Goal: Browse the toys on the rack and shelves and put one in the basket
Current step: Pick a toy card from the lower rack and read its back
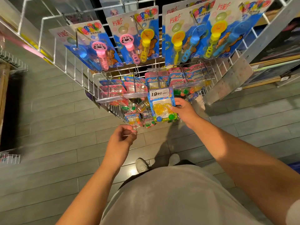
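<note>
Head view shows your right hand [183,109] pinching the edge of a blister-carded toy [162,108] with a yellow piece inside, low on the wire rack [78,73]. Your left hand [123,137] hangs loosely curled, holding nothing. You look to be browsing; next, lift the card off its hook. No basket shows.

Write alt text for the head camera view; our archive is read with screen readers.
A person's right hand grips a carded toy pack with a yellow toy, low on a white wire rack; the left hand hovers nearby, fingers curled, empty. Bubble wand packs hang above; grey floor below.
</note>
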